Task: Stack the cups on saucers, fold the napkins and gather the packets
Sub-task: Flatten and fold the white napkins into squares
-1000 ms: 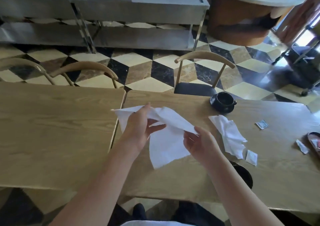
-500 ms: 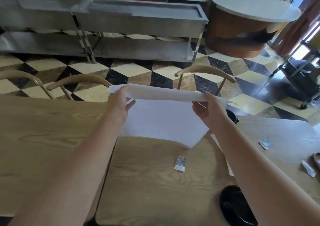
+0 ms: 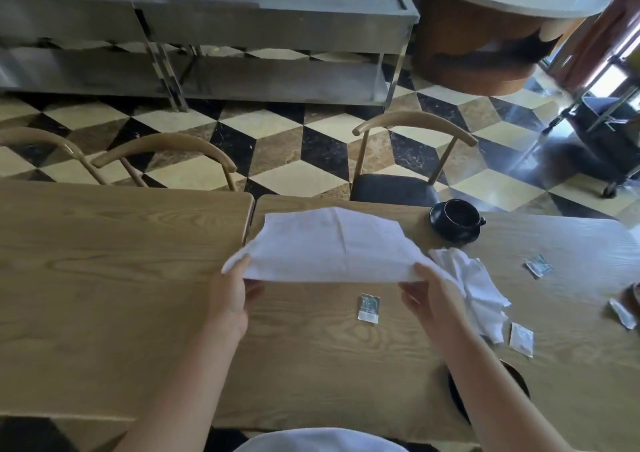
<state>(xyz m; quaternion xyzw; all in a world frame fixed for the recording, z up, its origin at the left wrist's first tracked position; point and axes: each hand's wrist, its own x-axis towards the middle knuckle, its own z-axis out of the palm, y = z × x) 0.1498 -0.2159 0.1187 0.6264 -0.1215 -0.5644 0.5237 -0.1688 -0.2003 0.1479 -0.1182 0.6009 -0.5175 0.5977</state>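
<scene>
A: What have you got in your hands?

B: You hold the white napkin [image 3: 332,244] spread above the wooden bench [image 3: 104,278]. Your left hand [image 3: 231,299] pinches its near left corner and your right hand [image 3: 429,299] pinches its near right corner, each grip closed on the cloth. The far edge of the napkin lies on or just over the bench, toward 12 o'clock from your hands; I cannot tell whether it touches.

A: And the rest of the napkins?

B: A crumpled napkin [image 3: 478,289] lies on the bench at 3 o'clock from your right hand, just beside it.

A: Where are the cups?

B: A black cup [image 3: 459,217] stands on a black saucer [image 3: 446,235] at 1 o'clock, near the far edge of the bench. A second black saucer [image 3: 516,382] sits at 5 o'clock, partly hidden under your right forearm.

A: The packets?

B: One silver packet [image 3: 369,308] lies between your hands, under the raised near edge of the napkin. A white packet [image 3: 521,339] lies just past the crumpled napkin at 4 o'clock. Another silver packet [image 3: 538,266] is at 3 o'clock, well apart, and a pale packet [image 3: 621,313] lies by the right edge of view.

A: Anything beyond the bench?

B: A wooden chair [image 3: 412,129] at 12 o'clock, on the chequered floor [image 3: 294,133].
</scene>
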